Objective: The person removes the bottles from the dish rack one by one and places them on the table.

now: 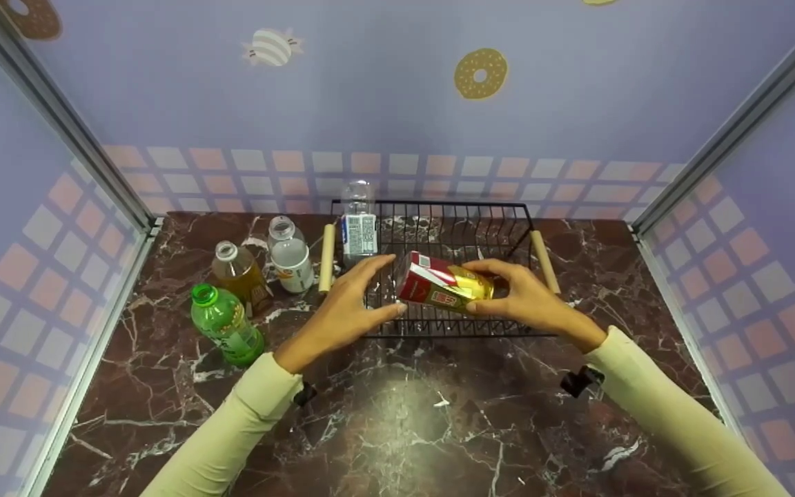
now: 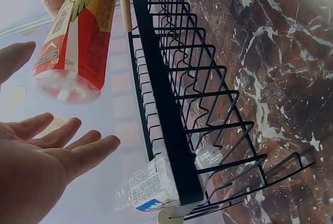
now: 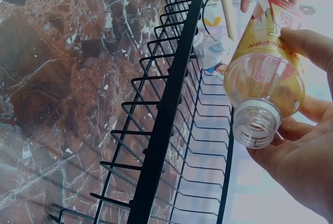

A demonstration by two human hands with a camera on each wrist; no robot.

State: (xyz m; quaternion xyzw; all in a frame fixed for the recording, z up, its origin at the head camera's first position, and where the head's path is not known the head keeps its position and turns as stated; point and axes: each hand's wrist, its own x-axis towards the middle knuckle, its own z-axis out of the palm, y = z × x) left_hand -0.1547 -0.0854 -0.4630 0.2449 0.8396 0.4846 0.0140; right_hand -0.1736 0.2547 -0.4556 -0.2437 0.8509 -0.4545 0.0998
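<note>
1. Right hand (image 1: 525,300), one of two hands: its thumb and fingers grip a single red-and-yellow bottle (image 1: 442,284) around the label, near the shoulder. Seen from the head, with the wall (image 1: 384,110) at 12, this hand lies at the bottle's 3 o'clock.
2. The bottle is on its side in mid-air, above the rack. Its long axis runs close to level, from about 10 o'clock to 4 o'clock. The clear base points toward 10; the open, threaded neck (image 3: 257,122) points toward 4, into the right hand's side.
3. Left hand (image 1: 342,300): at the bottle's 9 o'clock, fingers and thumb spread, holding nothing, near the base but apart from it.
4. Beneath: one black wire rack (image 2: 159,78) with two pale handles, one at its 9 o'clock end (image 1: 327,257), one at its 3 o'clock end (image 1: 544,261).
5. Inside the rack, at the held bottle's 10 o'clock: one clear bottle (image 1: 360,236), upright.
6. Farther out, toward 9 o'clock, three bottles stand on the marbled counter (image 1: 397,421): one white-labelled (image 1: 293,268), one amber (image 1: 240,279), one green (image 1: 232,328). Bottles total five.
</note>
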